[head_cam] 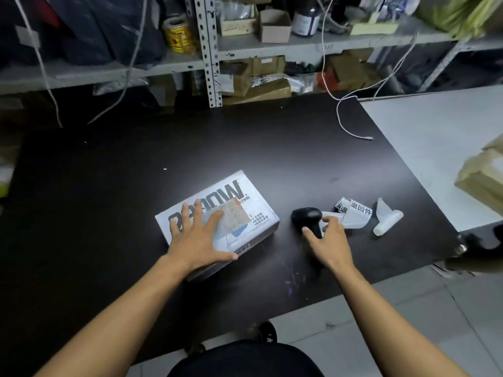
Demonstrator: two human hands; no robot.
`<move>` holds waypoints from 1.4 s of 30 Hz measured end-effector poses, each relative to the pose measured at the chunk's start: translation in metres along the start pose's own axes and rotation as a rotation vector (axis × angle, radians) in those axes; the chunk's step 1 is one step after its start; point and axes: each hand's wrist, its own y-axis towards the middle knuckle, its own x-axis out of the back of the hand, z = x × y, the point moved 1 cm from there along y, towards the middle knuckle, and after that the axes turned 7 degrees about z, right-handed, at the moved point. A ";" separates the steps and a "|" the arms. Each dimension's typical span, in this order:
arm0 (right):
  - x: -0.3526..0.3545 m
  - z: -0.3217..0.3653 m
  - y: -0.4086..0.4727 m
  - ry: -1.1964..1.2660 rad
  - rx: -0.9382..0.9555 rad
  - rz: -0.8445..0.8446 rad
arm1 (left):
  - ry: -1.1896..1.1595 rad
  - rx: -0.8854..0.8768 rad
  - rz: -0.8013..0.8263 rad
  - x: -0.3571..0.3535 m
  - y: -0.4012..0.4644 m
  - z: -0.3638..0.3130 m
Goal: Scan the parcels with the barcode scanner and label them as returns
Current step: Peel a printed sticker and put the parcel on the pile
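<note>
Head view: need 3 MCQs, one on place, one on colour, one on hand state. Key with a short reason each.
1. Where does the barcode scanner lie relative to the parcel?
A. On top of it
B. On the table to its right
C. On the shelf behind

2. What colour is the table top under the parcel?
A. Dark, near black
B. Yellow
C. Red

3. What is the left hand doing?
A. Gripping the scanner
B. Hanging off the table edge
C. Lying flat with spread fingers on the parcel

Key:
1 B, the scanner sits on the table right of the box, by the right hand.
2 A, the surface around the box is dark.
3 C, its straight fingers rest on the box top, over the label.
</note>
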 end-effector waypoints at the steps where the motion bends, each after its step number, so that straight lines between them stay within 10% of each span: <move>1: -0.001 -0.002 0.008 -0.004 -0.031 0.067 | 0.003 -0.002 -0.001 0.001 -0.001 0.000; 8: -0.005 0.006 0.029 -0.025 -0.077 0.220 | 0.071 -0.098 0.098 0.011 -0.011 0.035; 18: 0.029 0.114 -0.026 -0.323 0.526 0.646 | 0.029 -0.140 0.108 0.005 -0.013 0.067; 27: 0.041 0.182 -0.040 -0.738 0.593 0.634 | -0.002 -0.156 0.083 0.002 -0.014 0.068; 42: 0.044 0.186 -0.041 -0.711 0.573 0.616 | -0.006 -0.153 0.073 0.000 -0.012 0.069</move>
